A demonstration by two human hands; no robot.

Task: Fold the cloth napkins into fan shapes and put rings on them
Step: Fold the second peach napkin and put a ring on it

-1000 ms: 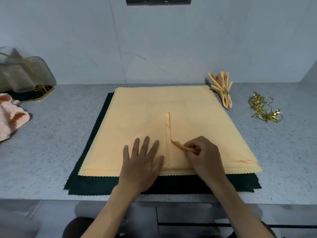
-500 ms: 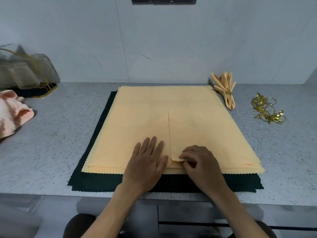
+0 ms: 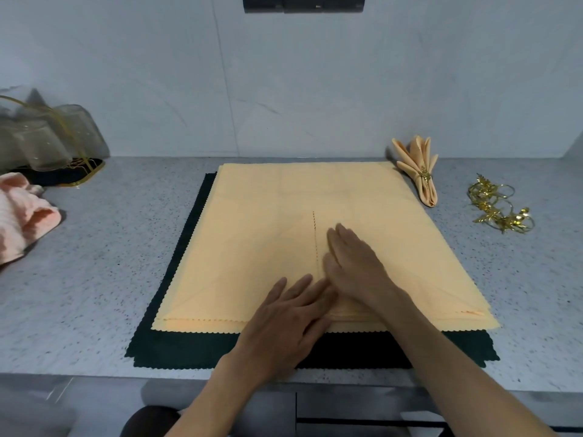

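A stack of peach cloth napkins (image 3: 268, 222) lies flat on dark green cloths (image 3: 176, 345) in the middle of the counter. The top napkin has two flaps folded in, and their edges meet along a centre seam (image 3: 314, 234). My left hand (image 3: 287, 323) rests flat with straight fingers on the near part, left of the seam. My right hand (image 3: 355, 266) presses flat on the right flap beside the seam. A finished fan-folded peach napkin (image 3: 419, 171) with a gold ring stands at the back right. Several loose gold rings (image 3: 498, 206) lie further right.
A crumpled pink cloth (image 3: 22, 216) lies at the left edge. Behind it, glasses (image 3: 47, 137) stand on a dark gold-rimmed tray (image 3: 67, 176). The grey speckled counter (image 3: 110, 247) ends at a front edge close to me, with a pale wall behind.
My right hand let go of the pinched flap corner, opened and moved up onto the right flap. The flap now lies flat against the seam. My left hand slid a little right.
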